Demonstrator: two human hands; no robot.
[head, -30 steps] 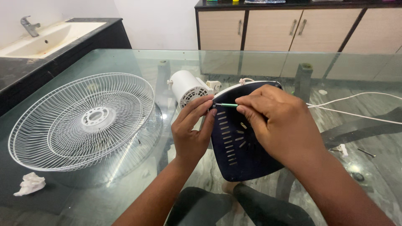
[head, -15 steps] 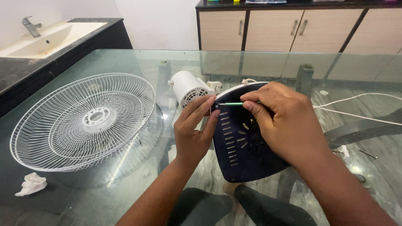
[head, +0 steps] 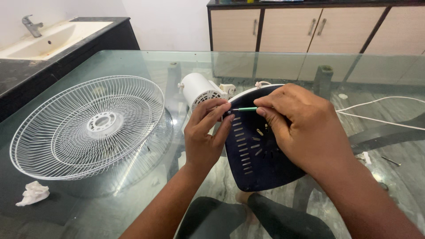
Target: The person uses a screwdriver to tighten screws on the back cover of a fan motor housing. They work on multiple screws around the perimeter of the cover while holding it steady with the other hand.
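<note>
A dark blue fan base [head: 256,159] with rows of slots lies tipped up on the glass table [head: 133,203]. My left hand [head: 206,132] grips its left edge, fingertips at the top corner. My right hand [head: 301,128] pinches a thin green-handled screwdriver [head: 245,109], its tip pointing left at the base's upper edge by my left fingertips. Behind the base sits the white fan motor housing [head: 200,90].
A white wire fan guard [head: 88,126] lies on the table's left side. A crumpled white tissue [head: 32,193] is near the front left. A white cord [head: 380,117] runs off right. A sink counter [head: 48,35] is left, cabinets [head: 318,28] behind.
Both hands and the base stayed almost in place; my right hand shifted slightly right, showing more of the green shaft, and the view tilted a little.
</note>
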